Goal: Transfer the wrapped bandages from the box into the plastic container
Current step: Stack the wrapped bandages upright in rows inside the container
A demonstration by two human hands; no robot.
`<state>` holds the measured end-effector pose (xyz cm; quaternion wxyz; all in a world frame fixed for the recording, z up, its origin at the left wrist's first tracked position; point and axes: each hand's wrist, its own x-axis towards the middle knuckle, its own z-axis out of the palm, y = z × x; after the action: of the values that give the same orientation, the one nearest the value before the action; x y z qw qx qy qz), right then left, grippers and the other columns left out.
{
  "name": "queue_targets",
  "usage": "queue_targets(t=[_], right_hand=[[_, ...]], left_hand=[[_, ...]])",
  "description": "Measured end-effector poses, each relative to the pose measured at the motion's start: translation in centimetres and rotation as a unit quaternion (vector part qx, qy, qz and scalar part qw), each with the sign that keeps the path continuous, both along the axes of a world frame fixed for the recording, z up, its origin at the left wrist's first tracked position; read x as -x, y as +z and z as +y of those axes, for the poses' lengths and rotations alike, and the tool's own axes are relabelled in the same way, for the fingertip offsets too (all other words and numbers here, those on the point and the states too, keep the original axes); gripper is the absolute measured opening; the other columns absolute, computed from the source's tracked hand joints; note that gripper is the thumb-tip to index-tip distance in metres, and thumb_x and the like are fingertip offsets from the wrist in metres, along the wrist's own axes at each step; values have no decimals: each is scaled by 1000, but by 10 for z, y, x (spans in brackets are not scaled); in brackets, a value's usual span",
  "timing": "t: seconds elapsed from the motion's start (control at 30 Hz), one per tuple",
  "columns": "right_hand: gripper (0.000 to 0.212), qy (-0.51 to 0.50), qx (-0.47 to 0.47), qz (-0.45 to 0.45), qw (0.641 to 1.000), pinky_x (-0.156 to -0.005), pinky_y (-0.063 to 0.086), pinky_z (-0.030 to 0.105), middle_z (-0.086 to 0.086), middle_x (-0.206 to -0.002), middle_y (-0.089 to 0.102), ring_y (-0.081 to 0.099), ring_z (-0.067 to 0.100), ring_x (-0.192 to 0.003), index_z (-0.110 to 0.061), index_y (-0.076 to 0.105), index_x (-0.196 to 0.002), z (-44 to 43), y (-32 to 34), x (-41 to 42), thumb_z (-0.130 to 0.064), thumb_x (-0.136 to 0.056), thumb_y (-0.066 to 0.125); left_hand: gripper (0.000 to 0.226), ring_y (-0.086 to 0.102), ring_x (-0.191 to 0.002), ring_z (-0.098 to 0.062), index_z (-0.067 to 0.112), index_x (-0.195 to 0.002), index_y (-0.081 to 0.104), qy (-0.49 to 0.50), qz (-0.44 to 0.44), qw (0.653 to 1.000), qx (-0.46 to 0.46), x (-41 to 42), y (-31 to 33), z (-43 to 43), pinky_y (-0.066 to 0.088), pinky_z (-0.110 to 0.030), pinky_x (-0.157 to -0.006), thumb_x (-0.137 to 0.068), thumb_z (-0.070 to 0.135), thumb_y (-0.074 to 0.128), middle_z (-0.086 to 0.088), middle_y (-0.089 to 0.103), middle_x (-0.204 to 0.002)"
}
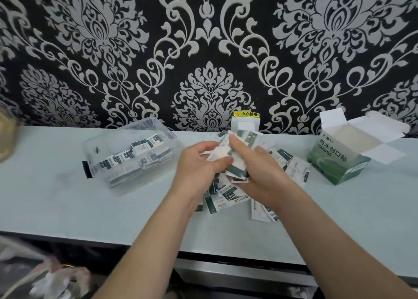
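Over pale table (67, 203), left hand (199, 163) and right hand (256, 171) grip white-and-green wrapped bandages (237, 171).

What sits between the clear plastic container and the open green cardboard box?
Head view: left hand and right hand gripping white-and-green wrapped bandages, above a loose pile.

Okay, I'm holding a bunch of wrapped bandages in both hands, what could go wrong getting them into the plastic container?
The bundle sits fanned and uneven between the left hand and right hand; with a loose grip, some may slip out before reaching the plastic container. The loose bandages under your forearms could get swept toward the table edge.
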<state>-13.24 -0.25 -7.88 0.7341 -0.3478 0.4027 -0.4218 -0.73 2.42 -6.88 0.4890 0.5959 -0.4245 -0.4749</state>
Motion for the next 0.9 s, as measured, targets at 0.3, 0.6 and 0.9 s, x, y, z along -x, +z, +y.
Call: queue_targets(t=[0.3,0.6,0.9], right_hand=[[28,-68,-15,-70,995,-67,55,36,15,-90,72,71,27,-82,-7,67,-106,0,-2,0,-24,-102,46],[18,-181,-26,-111,977,-52,48,23,8,-69,60,57,15,-55,-4,60,-107,-8,13,49,-15,-99,49],[23,-78,-71,-81,991,-42,32,18,4,-66,54,39,10,-47,-6,61,-116,-13,2,46,-12,-94,56]], left_hand=[[26,51,-61,-13,17,-79,65,1,-206,973,102,30,-22,-9,42,-33,-61,-96,33,53,-2,62,-67],[22,57,-82,-10,30,-90,65,-109,-466,878,14,4,-10,-8,47,-28,-68,-78,47,72,11,63,-88],[36,59,-88,-15,27,-103,65,-163,-503,848,-44,8,-21,-8,44,-25,-73,-71,34,82,13,58,-81]])
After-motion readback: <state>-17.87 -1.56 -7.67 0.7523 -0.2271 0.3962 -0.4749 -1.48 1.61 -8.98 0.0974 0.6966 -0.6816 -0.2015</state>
